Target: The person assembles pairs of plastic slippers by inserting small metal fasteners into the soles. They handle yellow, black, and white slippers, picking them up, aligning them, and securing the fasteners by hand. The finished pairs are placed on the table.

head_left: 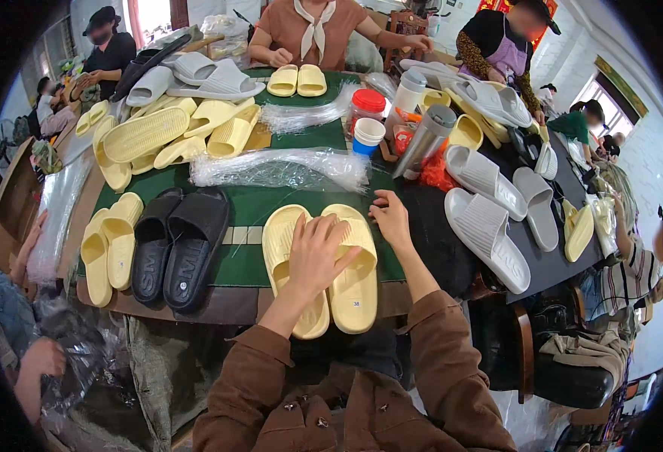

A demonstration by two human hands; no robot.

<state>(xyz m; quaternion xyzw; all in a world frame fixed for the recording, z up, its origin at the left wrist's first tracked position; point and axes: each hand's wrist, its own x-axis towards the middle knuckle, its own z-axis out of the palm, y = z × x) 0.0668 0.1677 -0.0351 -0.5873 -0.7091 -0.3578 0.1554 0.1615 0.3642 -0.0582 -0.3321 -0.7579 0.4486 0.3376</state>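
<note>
A pair of pale yellow slide slippers [354, 297] lies side by side at the table's front edge, toes pointing away from me. My left hand [318, 252] rests across their straps with its fingers spread. Just right of the pair, my right hand [392, 218] hovers by the toe end, fingers loosely bent and nothing visible in them. Beyond both hands stretches a bundle of clear plastic bags [282, 169]. To the left stand a black pair of slides [196, 245] and another yellow pair [120, 245].
Yellow slippers [151, 135] and grey ones [218, 79] are heaped at the far left. A steel tumbler [429, 139], a paper cup [368, 135] and a red-lidded jar [367, 104] stand at centre right. Grey slides [490, 233] lie at right. A person [324, 38] sits opposite; others work around.
</note>
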